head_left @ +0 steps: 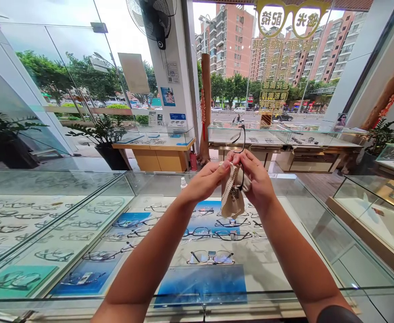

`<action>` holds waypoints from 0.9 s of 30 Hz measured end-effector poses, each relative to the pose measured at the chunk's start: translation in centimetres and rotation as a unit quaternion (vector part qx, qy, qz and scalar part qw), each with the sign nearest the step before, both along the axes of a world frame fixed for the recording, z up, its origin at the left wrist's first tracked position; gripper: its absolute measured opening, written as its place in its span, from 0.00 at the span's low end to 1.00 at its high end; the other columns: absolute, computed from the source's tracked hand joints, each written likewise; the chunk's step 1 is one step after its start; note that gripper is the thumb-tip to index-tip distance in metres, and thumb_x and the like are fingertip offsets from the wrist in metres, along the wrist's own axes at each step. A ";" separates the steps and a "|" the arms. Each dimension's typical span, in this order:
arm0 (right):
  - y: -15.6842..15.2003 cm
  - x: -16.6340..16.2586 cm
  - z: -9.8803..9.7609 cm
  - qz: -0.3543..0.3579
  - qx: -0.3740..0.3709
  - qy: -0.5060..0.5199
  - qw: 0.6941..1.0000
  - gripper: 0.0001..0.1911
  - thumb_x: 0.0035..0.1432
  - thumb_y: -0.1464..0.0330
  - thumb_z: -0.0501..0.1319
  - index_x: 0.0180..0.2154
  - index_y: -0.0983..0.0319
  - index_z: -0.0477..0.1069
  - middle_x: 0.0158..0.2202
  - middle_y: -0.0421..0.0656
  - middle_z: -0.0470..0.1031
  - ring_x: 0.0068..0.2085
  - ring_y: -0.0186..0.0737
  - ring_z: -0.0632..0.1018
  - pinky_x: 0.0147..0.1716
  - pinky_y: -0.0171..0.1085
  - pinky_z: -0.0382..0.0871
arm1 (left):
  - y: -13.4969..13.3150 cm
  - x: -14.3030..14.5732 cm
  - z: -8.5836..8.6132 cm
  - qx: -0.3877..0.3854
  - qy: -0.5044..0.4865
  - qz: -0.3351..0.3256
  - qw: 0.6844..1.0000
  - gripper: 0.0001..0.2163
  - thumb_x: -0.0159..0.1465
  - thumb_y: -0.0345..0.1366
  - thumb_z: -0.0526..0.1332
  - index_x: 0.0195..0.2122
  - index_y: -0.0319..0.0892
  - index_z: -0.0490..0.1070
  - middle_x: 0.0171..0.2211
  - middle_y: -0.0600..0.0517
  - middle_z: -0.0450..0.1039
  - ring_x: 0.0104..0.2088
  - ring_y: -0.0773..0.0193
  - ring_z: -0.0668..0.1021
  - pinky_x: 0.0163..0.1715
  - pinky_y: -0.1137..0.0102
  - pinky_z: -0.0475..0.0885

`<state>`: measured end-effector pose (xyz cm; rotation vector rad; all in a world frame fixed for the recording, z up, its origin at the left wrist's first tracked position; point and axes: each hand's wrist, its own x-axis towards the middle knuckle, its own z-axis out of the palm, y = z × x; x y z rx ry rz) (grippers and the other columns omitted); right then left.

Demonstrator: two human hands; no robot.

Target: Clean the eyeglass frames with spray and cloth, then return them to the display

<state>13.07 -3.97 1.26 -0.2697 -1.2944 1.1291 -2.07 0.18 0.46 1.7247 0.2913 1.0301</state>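
Hands, two, bare, raised above the glass tabletop (284, 294) at the centre of the frame, fingertips brought together; forearms rise from the lower left and lower right and converge. Left hand (207, 178): thumb uppermost, thumb and fingers pinching the top edge of a beige cloth (232, 205) with a zigzag border. Right hand (256, 174): fingers curled inward, pinching dark-framed eyeglasses (244, 140) together with the cloth's right-hand folds. Eyeglasses: held at centre, one temple curving up above the fingertips, the other hanging down against the cloth. Writing: window lettering (287, 19), upper right, gold, reversed, inside a spectacles outline, the characters 配 and 光 readable; further reversed lines below, too fine to read with certainty. Blue poster (168, 96) and notice (172, 73) on the pillar, upper centre-left: text too small. Dark print on the cloth: illegible. Display spectacles (211, 257) lie in rows beneath the glass, some covered by the forearms; tags unreadable. Concealed: the lenses and most of the held frame, behind fingers and cloth. White bottle (183, 183), left of centre: lower part hidden by the left arm. Dark sleeve (336, 315), lower right: cut by the frame's bottom edge.
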 end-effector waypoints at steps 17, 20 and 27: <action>-0.4 3.4 1.4 -0.096 0.017 -0.080 0.992 0.14 0.66 0.54 0.69 0.32 0.55 0.78 0.39 0.41 0.78 0.44 0.40 0.79 0.49 0.40 0.74 | 0.0 -1.1 1.6 0.008 -0.024 0.153 0.988 0.23 0.65 0.58 0.70 0.36 0.39 0.80 0.31 0.51 0.79 0.32 0.65 0.76 0.34 0.71 0.70; -0.3 3.1 1.2 -0.123 0.047 -0.110 0.985 0.14 0.68 0.54 0.68 0.33 0.55 0.80 0.38 0.40 0.77 0.43 0.40 0.77 0.51 0.41 0.72 | -0.2 -1.4 1.7 0.094 0.022 0.169 0.981 0.19 0.69 0.54 0.67 0.39 0.40 0.83 0.35 0.49 0.81 0.36 0.63 0.78 0.40 0.69 0.72; -0.2 3.3 1.0 -0.159 0.067 -0.118 0.978 0.14 0.69 0.55 0.66 0.34 0.54 0.80 0.41 0.41 0.78 0.48 0.41 0.78 0.57 0.42 0.69 | -0.1 -1.3 1.7 0.069 -0.005 0.119 0.990 0.20 0.69 0.54 0.67 0.47 0.42 0.85 0.44 0.44 0.84 0.46 0.58 0.81 0.50 0.65 0.77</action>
